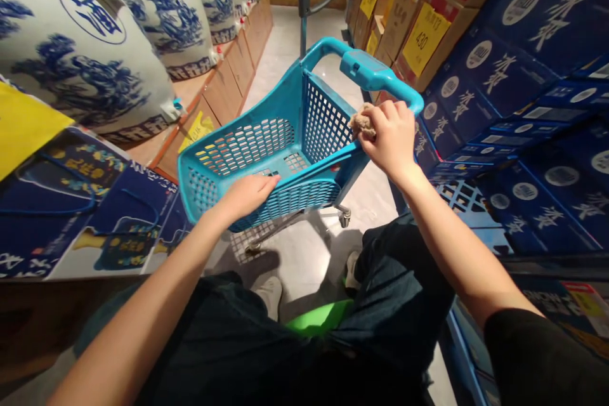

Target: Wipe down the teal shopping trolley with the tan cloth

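The blue shopping cart (304, 193) stands on the floor (307, 260) before you. Your right hand (392, 133) clutches a beige cloth (361, 122) by its handle (368, 68); your left hand (247, 195) touches the near rim, fingers hidden, grip unclear. Patterned jars (95, 57) line your left, blue boxes (490, 85) your right.

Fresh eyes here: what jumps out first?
The turquoise shopping cart fills the middle, left hand on its near side, right hand holding a brownish cloth near the handle. Then come large blue-and-white jars at upper left and stacked blue boxes along the right.
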Demonstrator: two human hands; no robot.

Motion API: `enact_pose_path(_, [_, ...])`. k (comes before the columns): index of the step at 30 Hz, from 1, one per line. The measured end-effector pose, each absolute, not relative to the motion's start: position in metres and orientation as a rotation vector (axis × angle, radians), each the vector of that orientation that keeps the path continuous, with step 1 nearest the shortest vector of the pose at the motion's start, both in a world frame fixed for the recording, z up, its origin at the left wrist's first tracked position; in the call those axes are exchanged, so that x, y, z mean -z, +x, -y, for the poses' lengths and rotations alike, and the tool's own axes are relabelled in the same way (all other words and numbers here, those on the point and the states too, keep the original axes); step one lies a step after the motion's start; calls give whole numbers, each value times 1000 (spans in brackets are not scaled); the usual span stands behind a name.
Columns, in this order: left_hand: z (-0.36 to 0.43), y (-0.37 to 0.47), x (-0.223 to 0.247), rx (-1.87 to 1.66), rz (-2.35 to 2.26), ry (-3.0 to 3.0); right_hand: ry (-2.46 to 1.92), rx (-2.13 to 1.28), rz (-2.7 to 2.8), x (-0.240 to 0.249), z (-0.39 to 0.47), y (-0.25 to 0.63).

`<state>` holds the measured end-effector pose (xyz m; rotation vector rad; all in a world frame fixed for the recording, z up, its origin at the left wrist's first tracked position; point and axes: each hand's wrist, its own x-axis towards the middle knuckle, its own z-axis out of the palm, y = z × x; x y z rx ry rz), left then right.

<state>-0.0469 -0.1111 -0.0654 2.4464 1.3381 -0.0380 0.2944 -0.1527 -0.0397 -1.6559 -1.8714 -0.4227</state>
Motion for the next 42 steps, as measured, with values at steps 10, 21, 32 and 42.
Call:
enact_pose_path(10, [103, -26, 68, -4, -1213, 2449, -1560, 347, 1950, 64, 123, 282])
enact_pose_path(21, [117, 7, 61, 283, -1387, 2497, -1194, 56, 2169, 98, 121, 217])
enact_pose_path(32, [105, -52, 70, 88, -1170, 2340, -1437, 337, 1707, 82, 106, 297])
enact_pose_path(42, [128, -35, 85, 130, -1165, 2438, -1060, 65, 2108, 101, 134, 244])
